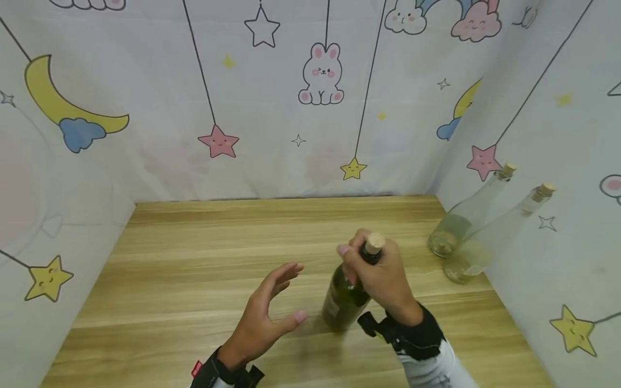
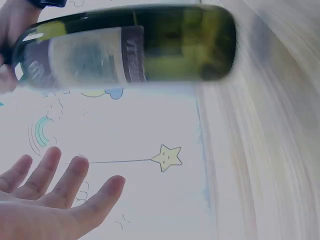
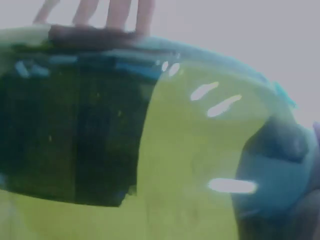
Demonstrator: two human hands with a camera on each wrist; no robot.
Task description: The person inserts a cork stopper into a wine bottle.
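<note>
My right hand [image 1: 385, 275] grips a green glass wine bottle [image 1: 342, 302] around its neck, just below the cork [image 1: 374, 243]. The bottle leans slightly; whether its base touches the table cannot be told. In the left wrist view the bottle [image 2: 185, 45] shows a pale label with a dark band. To the left of the bottle, my left hand [image 1: 259, 318] is held apart from it, fingers spread and holding nothing. The green glass of the bottle [image 3: 190, 150] fills most of the right wrist view, with the left hand's fingers [image 3: 117, 15] behind it.
Two clear corked bottles, one farther back [image 1: 448, 229] and one nearer [image 1: 468, 258], stand at the right edge of the wooden table [image 1: 218, 237]. White cloth walls [image 1: 271, 97] printed with stars and a rabbit enclose the back and sides.
</note>
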